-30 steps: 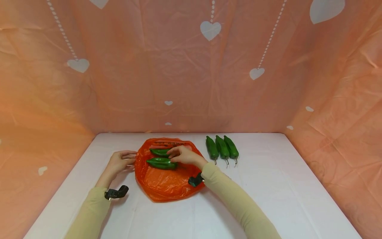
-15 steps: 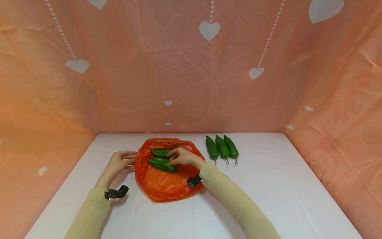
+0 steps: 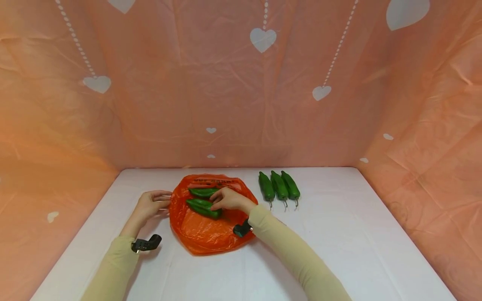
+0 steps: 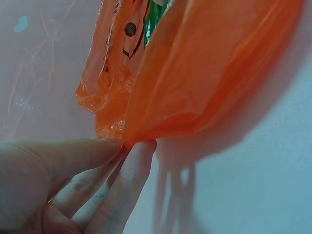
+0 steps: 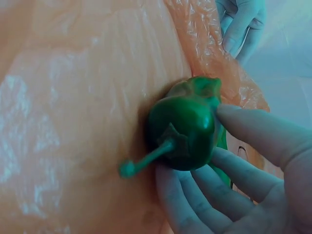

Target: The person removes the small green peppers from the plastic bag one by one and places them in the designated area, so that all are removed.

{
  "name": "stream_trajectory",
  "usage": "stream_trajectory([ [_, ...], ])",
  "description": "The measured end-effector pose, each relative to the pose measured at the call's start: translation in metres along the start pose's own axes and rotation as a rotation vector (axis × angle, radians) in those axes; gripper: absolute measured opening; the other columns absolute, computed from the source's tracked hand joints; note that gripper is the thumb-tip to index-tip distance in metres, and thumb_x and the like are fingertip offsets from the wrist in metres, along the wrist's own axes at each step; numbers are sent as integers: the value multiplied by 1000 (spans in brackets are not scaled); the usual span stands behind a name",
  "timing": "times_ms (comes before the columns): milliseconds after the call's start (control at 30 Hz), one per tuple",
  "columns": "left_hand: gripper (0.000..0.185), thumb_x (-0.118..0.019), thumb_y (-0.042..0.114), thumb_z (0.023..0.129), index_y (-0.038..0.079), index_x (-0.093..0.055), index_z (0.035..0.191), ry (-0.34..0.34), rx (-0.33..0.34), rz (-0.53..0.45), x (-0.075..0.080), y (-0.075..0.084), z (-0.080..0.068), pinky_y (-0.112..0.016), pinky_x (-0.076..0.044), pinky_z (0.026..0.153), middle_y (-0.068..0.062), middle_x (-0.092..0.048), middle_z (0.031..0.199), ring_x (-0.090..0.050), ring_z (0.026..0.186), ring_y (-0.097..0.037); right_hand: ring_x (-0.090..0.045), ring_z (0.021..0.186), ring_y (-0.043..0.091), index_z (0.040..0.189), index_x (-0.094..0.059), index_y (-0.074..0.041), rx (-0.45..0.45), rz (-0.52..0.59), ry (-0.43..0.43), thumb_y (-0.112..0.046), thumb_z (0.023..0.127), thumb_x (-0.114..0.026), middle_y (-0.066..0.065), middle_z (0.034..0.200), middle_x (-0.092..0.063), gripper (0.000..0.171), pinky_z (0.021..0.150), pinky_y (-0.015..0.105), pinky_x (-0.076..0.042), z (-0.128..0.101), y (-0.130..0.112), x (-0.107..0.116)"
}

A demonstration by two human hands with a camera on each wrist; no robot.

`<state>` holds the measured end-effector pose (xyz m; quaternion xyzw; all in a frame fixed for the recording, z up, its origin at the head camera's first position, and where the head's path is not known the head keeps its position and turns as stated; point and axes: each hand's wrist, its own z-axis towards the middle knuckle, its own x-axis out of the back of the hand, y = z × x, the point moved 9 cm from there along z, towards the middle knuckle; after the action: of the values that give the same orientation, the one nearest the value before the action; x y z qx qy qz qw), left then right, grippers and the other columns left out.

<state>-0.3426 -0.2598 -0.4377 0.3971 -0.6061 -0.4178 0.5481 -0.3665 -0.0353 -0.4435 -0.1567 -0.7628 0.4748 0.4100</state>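
Observation:
An orange plastic bag lies spread with its mouth open on the white table. Two long green peppers are in it, one behind the other. My right hand holds the front green pepper near its stem end. In the right wrist view, the thumb and fingers are around this green pepper, its stem pointing out. The rear green pepper lies just behind, partly covered by the hand. At the bag's left side my left hand pinches the edge between thumb and fingertips, as the left wrist view shows.
Three more green peppers lie side by side to the right of the bag, stems toward me. Behind the white table hangs a peach curtain with white hearts, which also runs along both sides.
My right hand has shifted slightly left, and the front pepper's stem end has turned nearer to me, so it lies at a slant. My left hand stays at the bag's edge.

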Motion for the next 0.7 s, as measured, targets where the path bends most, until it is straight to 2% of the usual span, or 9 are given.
stream_trajectory([
  [133,39,-57,-2,93,-15,-48,129,-4,13,-17,0,-2,0,-37,-59,67,-32,-61,113,-69,74,-20,-63,96,16,121,-64,-1,1,-14,5,-13,84,-74,7,111,-66,40,79,27,-53,0,-1,-2],
  [400,40,-57,-1,93,-15,-48,129,-2,17,-26,0,-3,0,-37,-59,67,-30,-62,112,-68,73,-18,-60,100,18,124,-62,-2,-12,-56,-8,-15,84,-75,7,113,-64,44,79,29,-53,0,-3,-6],
  [700,40,-57,-2,92,-15,-48,129,3,12,-20,0,-2,1,-35,-58,67,-31,-61,112,-68,74,-19,-61,94,15,121,-63,0,-8,-45,-31,-10,83,-75,7,112,-65,41,75,27,-53,0,-6,-9],
])
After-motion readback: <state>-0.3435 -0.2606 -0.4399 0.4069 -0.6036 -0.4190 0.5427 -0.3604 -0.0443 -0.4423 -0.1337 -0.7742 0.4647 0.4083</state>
